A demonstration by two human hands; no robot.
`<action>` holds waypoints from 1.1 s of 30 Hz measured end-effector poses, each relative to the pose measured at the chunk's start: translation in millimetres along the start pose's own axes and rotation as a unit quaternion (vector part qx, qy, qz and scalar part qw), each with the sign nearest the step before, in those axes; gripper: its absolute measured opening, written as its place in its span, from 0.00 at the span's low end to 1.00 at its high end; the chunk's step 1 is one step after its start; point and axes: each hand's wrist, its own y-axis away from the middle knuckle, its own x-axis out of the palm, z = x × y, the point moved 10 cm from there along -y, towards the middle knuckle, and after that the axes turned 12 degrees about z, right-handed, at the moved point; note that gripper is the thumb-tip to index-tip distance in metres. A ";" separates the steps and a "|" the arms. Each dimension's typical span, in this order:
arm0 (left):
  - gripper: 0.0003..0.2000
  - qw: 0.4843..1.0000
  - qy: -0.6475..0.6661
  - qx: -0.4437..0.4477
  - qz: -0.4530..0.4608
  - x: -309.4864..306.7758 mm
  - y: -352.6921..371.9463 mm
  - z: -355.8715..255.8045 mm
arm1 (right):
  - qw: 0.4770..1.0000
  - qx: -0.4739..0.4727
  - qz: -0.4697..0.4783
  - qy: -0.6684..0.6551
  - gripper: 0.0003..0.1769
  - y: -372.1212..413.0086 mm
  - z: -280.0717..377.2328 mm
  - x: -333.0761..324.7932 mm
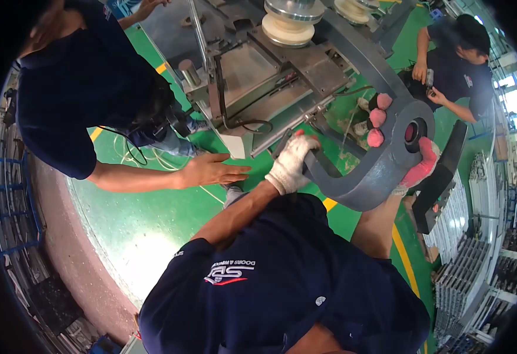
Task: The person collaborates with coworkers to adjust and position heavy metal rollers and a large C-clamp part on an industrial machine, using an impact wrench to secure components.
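Note:
A heavy, curved grey metal machine arm (369,183) with a round, bored boss lies across both my hands. My left hand (291,164), in a whitish knit glove with reddish fingertips, is closed on its hooked left end. Wrapped round the boss at the right end is my right hand (422,167), in a pink-coated glove. Its fingertips show on the far side of the metal and its thumb on the near side; the palm is hidden. Just beyond my left hand is the edge of a metal machine (252,82) with cream rollers (288,29).
At the left, a person in a dark shirt holds a bare hand (211,171) near my left forearm. Another person (459,65) at the upper right handles a small device. A black bar (441,177) stands beside my right hand. Stacked metal profiles (465,283) line the right side.

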 end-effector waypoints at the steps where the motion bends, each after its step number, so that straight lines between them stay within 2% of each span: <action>1: 0.33 0.999 -0.018 0.024 -0.024 -5.6 -5.0 -2.0 | 0.998 0.026 0.056 0.001 0.49 -6.9 -5.0 10.4; 2: 0.37 0.997 -0.037 0.049 -0.046 -9.9 -6.2 -7.9 | 0.992 0.051 0.112 0.006 0.50 -13.3 -10.3 21.8; 5: 0.50 0.995 -0.046 0.024 -0.090 -28.3 -7.6 -17.1 | 0.983 0.091 0.152 0.036 0.48 -27.1 -9.1 44.4; 6: 0.61 0.995 0.040 -0.049 -0.078 -33.4 -1.8 -10.7 | 0.980 0.106 0.164 0.045 0.48 -31.8 -7.4 50.7; 8: 0.64 0.979 0.123 -0.118 -0.111 -32.6 13.5 15.0 | 0.974 0.110 0.190 0.058 0.49 -37.4 -4.9 58.1; 9: 0.62 0.945 0.262 -0.179 -0.081 -3.3 30.3 66.7 | 0.970 0.114 0.203 0.065 0.49 -40.7 -3.6 61.9; 11: 0.50 0.847 0.477 -0.185 -0.142 62.8 60.9 191.1 | 0.964 0.119 0.227 0.073 0.50 -42.2 1.4 70.8; 12: 0.47 0.576 0.746 -0.269 -0.201 68.7 57.6 166.4 | 0.962 0.119 0.237 0.070 0.50 -40.6 1.7 75.0; 13: 0.48 0.555 0.770 -0.289 -0.125 80.1 41.2 148.4 | 0.961 0.114 0.246 0.053 0.51 -39.3 -1.9 80.5; 16: 0.46 0.441 0.855 -0.257 0.090 124.3 14.9 93.3 | 0.961 0.133 0.242 0.010 0.50 -29.1 0.9 80.7; 18: 0.45 0.381 0.872 -0.245 0.185 144.8 17.1 44.9 | 0.961 0.144 0.236 -0.017 0.47 -18.9 -0.7 80.7; 19: 0.45 0.367 0.873 -0.248 0.204 155.5 19.5 27.0 | 0.962 0.141 0.231 -0.026 0.45 -12.2 -1.0 79.5; 21: 0.44 0.361 0.868 -0.256 0.223 173.4 25.4 2.7 | 0.962 0.134 0.233 -0.039 0.43 3.2 1.5 74.9; 22: 0.44 0.367 0.864 -0.263 0.223 181.4 25.0 2.6 | 0.971 0.120 0.204 -0.031 0.40 14.3 10.1 66.2; 25: 0.43 0.401 0.841 -0.284 0.225 186.9 25.5 6.1 | 0.986 0.087 0.143 -0.019 0.33 52.0 39.0 31.5; 27: 0.42 0.438 0.819 -0.304 0.215 177.7 32.7 10.3 | 0.994 0.053 0.072 0.066 0.28 71.3 61.6 10.6; 29: 0.41 0.490 0.788 -0.323 0.188 157.2 40.1 22.7 | 0.994 0.063 0.077 0.051 0.31 87.1 76.4 -5.8; 31: 0.40 0.556 0.747 -0.337 0.141 109.5 50.3 57.4 | 0.996 0.056 0.021 0.061 0.31 108.5 82.9 -27.3; 33: 0.40 0.595 0.720 -0.346 0.088 74.6 64.8 75.8 | 0.995 0.057 -0.035 0.073 0.31 128.9 87.2 -48.2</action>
